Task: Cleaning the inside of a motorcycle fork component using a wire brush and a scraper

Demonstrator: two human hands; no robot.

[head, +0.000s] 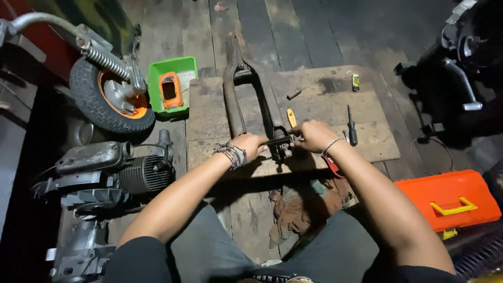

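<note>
Both hands meet at the near end of a dark metal swingarm (250, 99) that lies on a flat wooden board (367, 141). The left hand (250, 145) has its fingers curled shut around a dark rod-like tool (276, 140) at the arm's pivot end; the right hand (313, 135) is closed too, fingers pinched on the other side of the same fitting — what exactly sits under those fingertips cannot be made out. A beaded bracelet (232, 153) wraps the left wrist, a thin band (330, 145) the right.

The swingarm runs from the hands toward 12 o'clock, its two legs spreading slightly. Just at 1 o'clock of the right hand lies a yellow-handled tool (291, 116), and at 3 o'clock a black-handled screwdriver (351, 127). Farther out at 12 o'clock a small bolt (295, 93) rests on the board.

Toward 6 o'clock a rust-coloured rag (293, 209) lies on the plank floor between the person's knees. At 10 o'clock a green plastic tray (173, 86) holds an orange part (171, 90), beside a small wheel with an orange hub (107, 99) and a coil spring. At 8 o'clock stands a finned engine (112, 175). At 4 o'clock sits an orange toolbox (448, 199) with a yellow handle — well apart from the hands.
</note>
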